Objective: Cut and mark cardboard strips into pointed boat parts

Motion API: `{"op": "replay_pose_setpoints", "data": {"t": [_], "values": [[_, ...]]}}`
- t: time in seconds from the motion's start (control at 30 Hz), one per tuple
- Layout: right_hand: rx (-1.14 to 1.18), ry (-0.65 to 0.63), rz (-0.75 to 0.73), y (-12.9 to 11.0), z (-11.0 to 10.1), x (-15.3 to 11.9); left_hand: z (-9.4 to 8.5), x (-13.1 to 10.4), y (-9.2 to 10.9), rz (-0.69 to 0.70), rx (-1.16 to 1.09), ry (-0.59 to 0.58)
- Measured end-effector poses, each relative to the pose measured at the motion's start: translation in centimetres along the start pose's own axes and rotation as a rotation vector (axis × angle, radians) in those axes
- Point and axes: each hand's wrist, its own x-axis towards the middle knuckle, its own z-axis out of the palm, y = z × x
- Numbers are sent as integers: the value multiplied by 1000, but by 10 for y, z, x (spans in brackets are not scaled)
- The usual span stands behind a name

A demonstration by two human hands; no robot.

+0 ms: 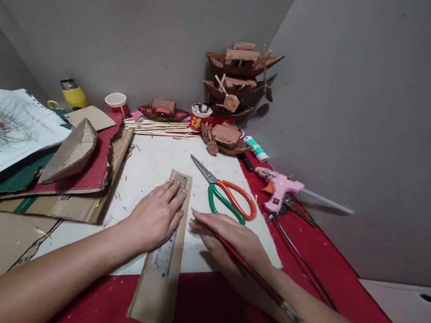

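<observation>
My left hand lies flat with its fingers stretched over a clear ruler, pressing it onto a long strip of brown cardboard. To the right of the strip, my right hand is closed around a thin dark red pencil or brush. Its far end points back along my forearm, and its front tip is hidden by my fingers. Scissors with one orange and one green handle lie just beyond my right hand on white paper.
A pink glue gun with a cable lies at the right. Cardboard boats stand stacked at the back, near a red cup and wooden sticks. Cardboard sheets and a folded cardboard hull are piled at the left.
</observation>
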Motion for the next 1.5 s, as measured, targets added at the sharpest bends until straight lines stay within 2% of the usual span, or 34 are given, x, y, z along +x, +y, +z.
{"op": "replay_pose_setpoints", "data": {"t": [0.1,0.3,0.7,0.83,1.03,1.23,1.4,1.5], "values": [[45,-64,39,-5,-2,-2,0,0,0,-3,1,9],[103,-89,120,4,-1,-3,-2,-1,0,-6,-12,-16],[112,-135,112,6,1,-1,-4,-9,8,-26,32,-18],[89,-126,113,7,2,-1,-5,-9,9,-20,17,-28],[117,-4,97,6,-1,-1,-7,-7,9,-19,9,-59],[100,11,114,3,-4,0,-6,-9,9,-15,26,-65],[152,5,242,-7,-2,-3,-7,-7,9,-9,45,-41],[346,-36,341,-17,2,-10,-7,-6,9,-6,50,-32]]}}
